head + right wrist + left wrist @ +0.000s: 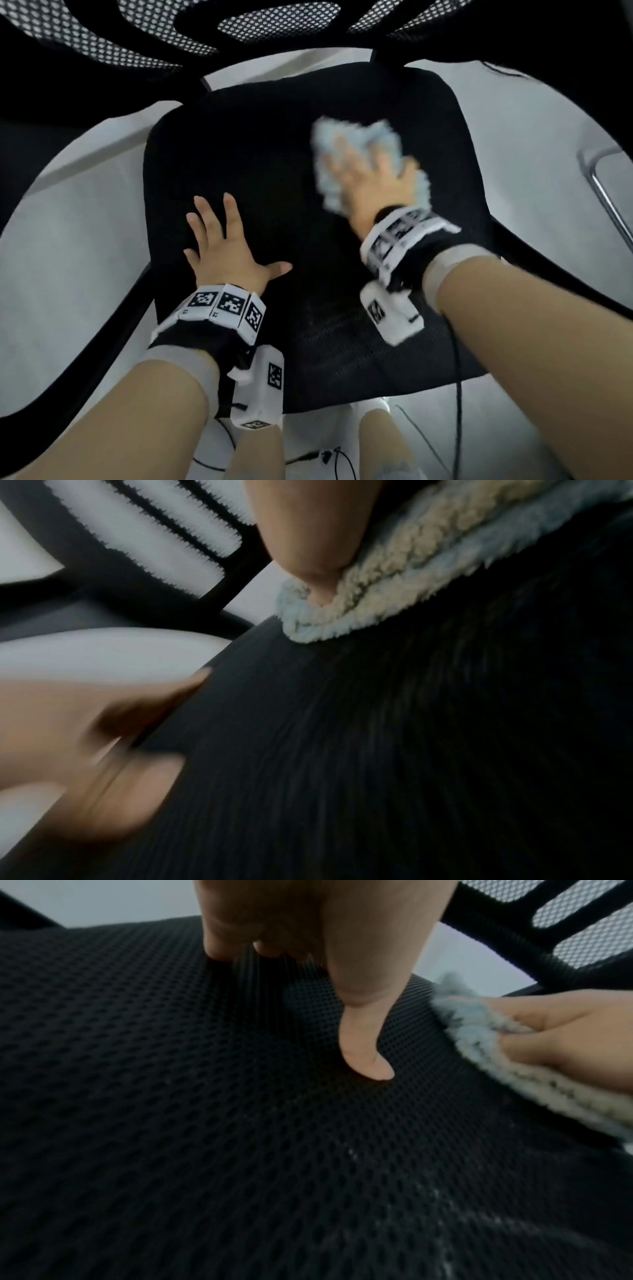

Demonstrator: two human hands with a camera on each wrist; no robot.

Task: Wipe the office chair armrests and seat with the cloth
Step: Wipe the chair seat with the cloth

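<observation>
The black mesh chair seat (274, 154) fills the middle of the head view. A fluffy light-blue cloth (329, 137) lies on its right rear part. My right hand (366, 178) lies on top of the cloth with fingers stretched out, blurred by motion. In the right wrist view the thumb (308, 534) digs into a fold of the cloth (394, 569). My left hand (222, 250) rests flat on the seat's left half, fingers spread, holding nothing; its thumb (363, 1042) touches the mesh (205, 1123). Black armrests curve at the left (41, 164) and right (582, 274).
The mesh backrest (281, 20) rises behind the seat. A chrome tube frame (599, 185) stands on the pale floor at the right. Cables (325, 455) lie on the floor by my legs below the seat's front edge.
</observation>
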